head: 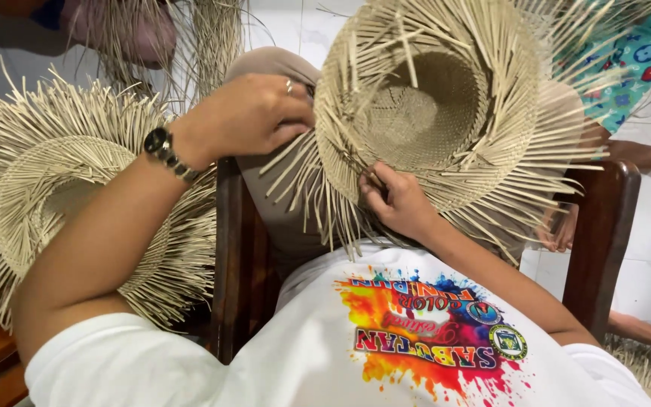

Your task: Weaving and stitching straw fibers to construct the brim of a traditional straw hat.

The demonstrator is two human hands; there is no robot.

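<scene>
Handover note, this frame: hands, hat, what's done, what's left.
Left hand: grips the rim of the unfinished straw hat, wristwatch on that arm.
Right hand: pinches loose strands at the lower brim edge.
Hat is held up over the wooden chair back.
Done: crown and inner brim woven.
Left: strand ends stick out all round.
Second unfinished hat lies left.

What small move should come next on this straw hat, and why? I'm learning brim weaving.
Probably tuck the strip pinched by the right hand under its neighbour and pull it snug. That hand sits at the woven edge of the hat, where loose strips fan out unwoven, while the left hand steadies the rim opposite.
</scene>
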